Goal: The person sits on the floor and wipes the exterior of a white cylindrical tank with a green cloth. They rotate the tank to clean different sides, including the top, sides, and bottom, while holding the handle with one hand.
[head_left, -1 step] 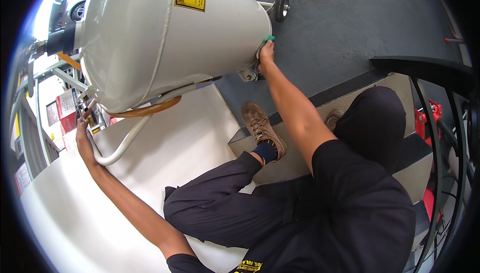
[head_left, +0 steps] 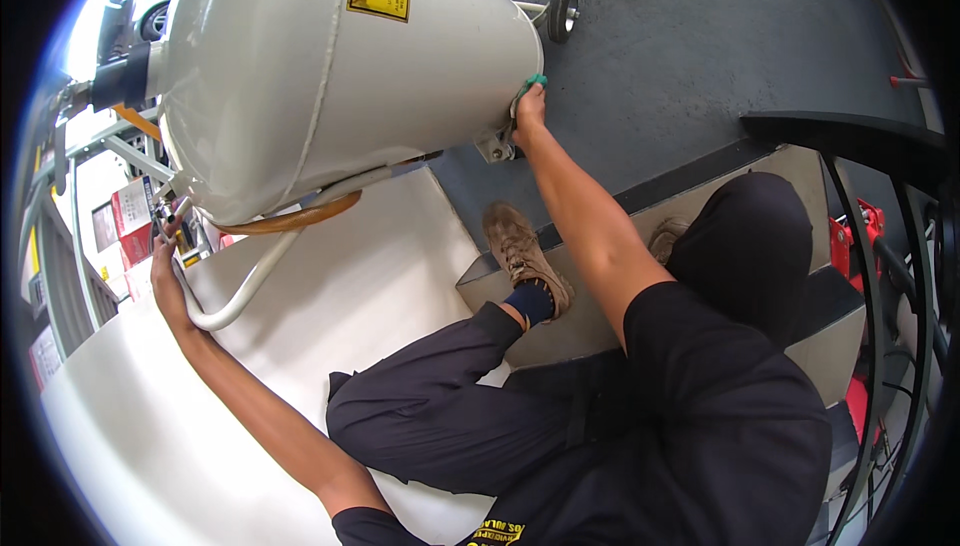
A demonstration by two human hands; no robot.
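A large off-white metal tank (head_left: 420, 76) lies tilted across the upper left, its wheeled end toward the right. My right hand (head_left: 530, 114) is closed on a green cloth (head_left: 536, 83), pressed against the rim at the tank's wheeled end. Over at the left, my left hand (head_left: 167, 266) is closed around the far part of a bent white tubular handle (head_left: 250, 291), beside a small metal fitting (head_left: 180, 211). Its fingers are partly hidden. A brownish-orange hose (head_left: 300, 216) runs along the tank's underside. One black wheel (head_left: 563, 14) sticks out beyond the tank's end.
Stair steps (head_left: 570, 331) with dark edges lie under my feet, beside a white surface (head_left: 370, 236). A black metal railing (head_left: 850, 131) curves along the right, with red equipment (head_left: 862, 236) behind it. Red and white boxes (head_left: 130, 211) and a metal frame (head_left: 85, 236) stand at the left.
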